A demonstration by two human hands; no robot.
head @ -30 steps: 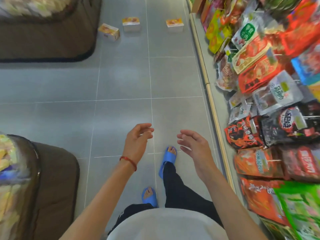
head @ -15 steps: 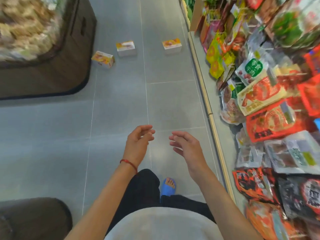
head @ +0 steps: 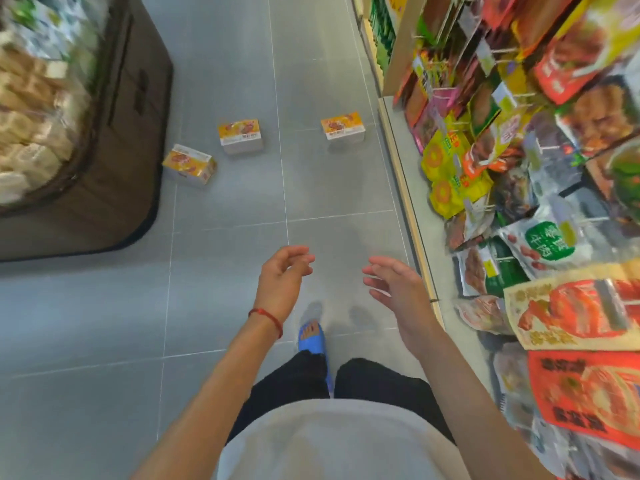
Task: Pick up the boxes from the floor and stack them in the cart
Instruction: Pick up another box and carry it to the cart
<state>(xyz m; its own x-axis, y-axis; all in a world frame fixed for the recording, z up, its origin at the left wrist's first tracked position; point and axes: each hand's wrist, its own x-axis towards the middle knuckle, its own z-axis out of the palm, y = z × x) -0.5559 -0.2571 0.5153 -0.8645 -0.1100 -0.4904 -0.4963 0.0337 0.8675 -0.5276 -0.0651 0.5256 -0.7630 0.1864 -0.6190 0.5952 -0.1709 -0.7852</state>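
Ahead on the grey floor (head: 225, 289), the left box (head: 189, 164) lies askew just beside a brown bin (head: 121, 150) heaped with pale snack packs (head: 31, 98), the middle box (head: 240, 135) and right box (head: 343, 126) sit apart farther along, and the left hand (head: 282, 282) and right hand (head: 398, 292) hover empty, fingers loosely curled and apart.

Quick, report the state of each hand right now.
Left hand: open, fingers loosely curled, holding nothing.
Right hand: open, fingers relaxed, holding nothing.
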